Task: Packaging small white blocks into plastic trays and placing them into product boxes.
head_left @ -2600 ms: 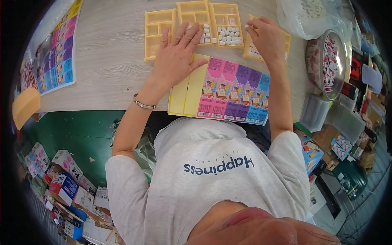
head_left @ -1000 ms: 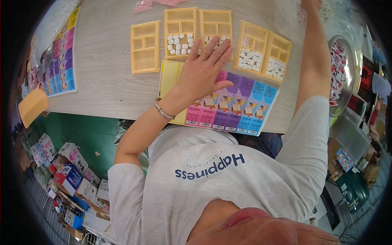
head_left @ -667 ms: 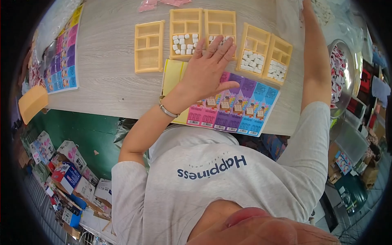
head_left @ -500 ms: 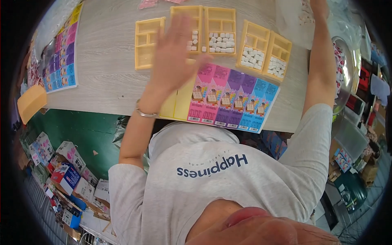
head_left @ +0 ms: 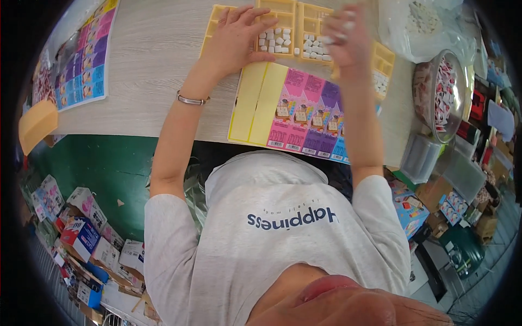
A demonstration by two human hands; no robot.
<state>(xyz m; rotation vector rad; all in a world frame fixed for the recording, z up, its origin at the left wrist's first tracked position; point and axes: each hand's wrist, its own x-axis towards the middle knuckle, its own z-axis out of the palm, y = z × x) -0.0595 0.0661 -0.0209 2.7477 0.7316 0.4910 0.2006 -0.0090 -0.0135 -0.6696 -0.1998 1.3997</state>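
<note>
My left hand (head_left: 239, 41) lies with fingers spread across the yellow compartment trays at the left, its fingertips over a tray's rim. Above the trays on the right is my right hand (head_left: 350, 46), blurred, its fingers curled round a few small white pieces. Under and beside the hands stand several trays. One tray (head_left: 277, 23) and its neighbour (head_left: 316, 26) hold white block-like pieces in their near compartments. A single white piece (head_left: 297, 51) lies between those two. Partly hidden by my right forearm, a printed card sheet (head_left: 255, 106) in yellow, pink, purple and blue lies nearer me.
At the right, a steel bowl (head_left: 459, 89) holds red and white packets. Beyond it, a clear bag (head_left: 399, 32) contains white pieces. Clear plastic boxes (head_left: 421, 160) stand below the bowl. More printed sheets (head_left: 87, 76) lie at the left, near an orange-yellow piece (head_left: 38, 127) at the table edge.
My right hand has come in from the far right, by the bag, to above the trays, with white pieces in it. My left hand has settled on the left trays.
</note>
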